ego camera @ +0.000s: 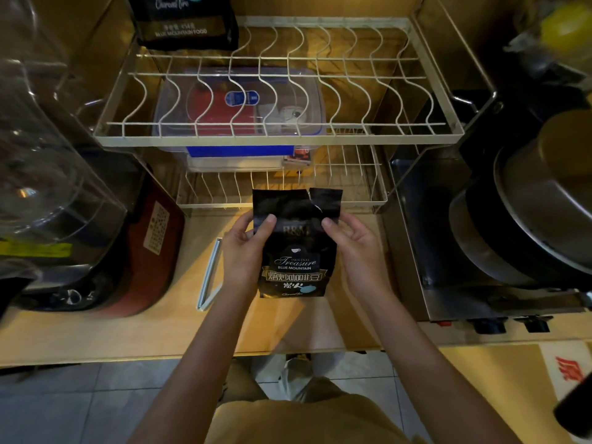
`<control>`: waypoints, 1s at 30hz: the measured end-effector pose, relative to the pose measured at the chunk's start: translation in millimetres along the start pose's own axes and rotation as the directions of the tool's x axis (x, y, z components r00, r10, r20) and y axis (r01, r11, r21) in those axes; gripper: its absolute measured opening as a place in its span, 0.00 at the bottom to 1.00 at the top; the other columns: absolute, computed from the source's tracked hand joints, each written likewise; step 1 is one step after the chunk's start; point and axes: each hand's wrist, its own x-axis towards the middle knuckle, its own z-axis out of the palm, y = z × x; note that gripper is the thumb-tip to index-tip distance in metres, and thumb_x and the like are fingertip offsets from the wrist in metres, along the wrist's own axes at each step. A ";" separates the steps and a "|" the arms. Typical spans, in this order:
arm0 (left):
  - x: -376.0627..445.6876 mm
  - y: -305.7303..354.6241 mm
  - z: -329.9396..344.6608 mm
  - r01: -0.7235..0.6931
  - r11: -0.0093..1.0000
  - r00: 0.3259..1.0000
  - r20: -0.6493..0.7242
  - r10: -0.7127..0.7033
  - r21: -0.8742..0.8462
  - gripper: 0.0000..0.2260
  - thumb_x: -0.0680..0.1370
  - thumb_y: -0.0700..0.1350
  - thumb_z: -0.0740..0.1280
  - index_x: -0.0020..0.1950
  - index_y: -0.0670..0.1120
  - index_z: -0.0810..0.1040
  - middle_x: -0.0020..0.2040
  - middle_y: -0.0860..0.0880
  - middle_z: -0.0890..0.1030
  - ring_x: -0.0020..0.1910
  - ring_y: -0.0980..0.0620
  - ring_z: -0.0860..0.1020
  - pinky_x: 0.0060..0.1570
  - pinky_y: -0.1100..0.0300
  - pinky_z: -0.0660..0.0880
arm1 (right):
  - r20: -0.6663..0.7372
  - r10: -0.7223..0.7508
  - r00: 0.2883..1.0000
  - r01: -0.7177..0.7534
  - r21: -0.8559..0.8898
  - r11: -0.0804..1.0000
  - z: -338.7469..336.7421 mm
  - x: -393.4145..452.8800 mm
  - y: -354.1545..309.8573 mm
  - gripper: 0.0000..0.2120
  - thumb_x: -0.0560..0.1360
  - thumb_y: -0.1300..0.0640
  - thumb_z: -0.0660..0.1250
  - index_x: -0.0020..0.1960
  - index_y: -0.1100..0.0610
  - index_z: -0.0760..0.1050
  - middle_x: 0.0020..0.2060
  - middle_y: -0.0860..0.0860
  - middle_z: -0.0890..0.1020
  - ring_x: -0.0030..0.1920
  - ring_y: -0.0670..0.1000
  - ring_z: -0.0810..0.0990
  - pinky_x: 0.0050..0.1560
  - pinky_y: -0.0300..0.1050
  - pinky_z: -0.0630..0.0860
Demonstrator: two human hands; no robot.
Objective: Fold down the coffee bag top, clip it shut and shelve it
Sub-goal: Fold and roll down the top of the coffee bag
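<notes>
A black coffee bag (296, 251) with white and gold lettering stands upright on the wooden counter (96, 331). Its flat top stands straight up, with a small tear near the right side. My left hand (248, 248) grips the bag's upper left edge, thumb on the front. My right hand (350, 248) grips the upper right edge the same way. A long pale bag clip (209, 274) lies open on the counter just left of my left hand. A second black coffee bag (185, 20) stands on the upper shelf of the white wire rack (275, 136).
A clear plastic box (238, 104) with red contents sits on the rack's lower tier. A red and black appliance (128, 251) and a clear jug (41, 155) stand at the left. A metal stove (448, 251) with stacked pots (528, 203) fills the right.
</notes>
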 end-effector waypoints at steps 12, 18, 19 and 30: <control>4.8 1.4 -10.4 -0.076 0.981 0.996 0.058 0.066 0.179 0.07 0.74 0.40 0.66 0.50 0.47 0.80 0.38 0.55 0.83 0.40 0.60 0.81 0.37 0.67 0.78 | 0.180 0.010 0.984 0.034 -0.241 0.970 -6.9 8.9 -10.5 0.11 0.77 0.64 0.61 0.56 0.55 0.76 0.42 0.47 0.83 0.41 0.39 0.83 0.39 0.32 0.78; 7.8 1.1 -32.1 -0.052 0.941 0.956 0.290 -0.051 0.335 0.16 0.62 0.54 0.73 0.48 0.58 0.80 0.47 0.64 0.81 0.56 0.52 0.76 0.57 0.44 0.73 | 0.294 0.133 0.947 -0.014 -0.375 0.927 -23.3 9.2 -6.1 0.16 0.74 0.61 0.66 0.61 0.52 0.74 0.51 0.48 0.81 0.51 0.43 0.81 0.47 0.36 0.79; 7.9 -0.1 -33.6 -0.065 0.933 0.954 0.297 -0.046 0.354 0.15 0.63 0.53 0.73 0.49 0.58 0.80 0.50 0.66 0.80 0.58 0.53 0.74 0.59 0.43 0.71 | 0.303 0.136 0.943 -0.003 -0.402 0.916 -25.7 8.7 -5.0 0.17 0.72 0.62 0.68 0.60 0.51 0.75 0.53 0.48 0.81 0.54 0.46 0.80 0.51 0.41 0.80; 7.5 -16.4 -30.1 -0.052 0.968 0.980 0.201 0.002 0.246 0.10 0.68 0.45 0.70 0.44 0.40 0.82 0.61 0.52 0.76 0.65 0.54 0.69 0.56 0.53 0.74 | 0.247 0.008 0.969 0.116 -0.483 0.868 -30.5 12.4 2.1 0.10 0.68 0.56 0.71 0.49 0.53 0.82 0.62 0.38 0.71 0.70 0.47 0.63 0.68 0.50 0.61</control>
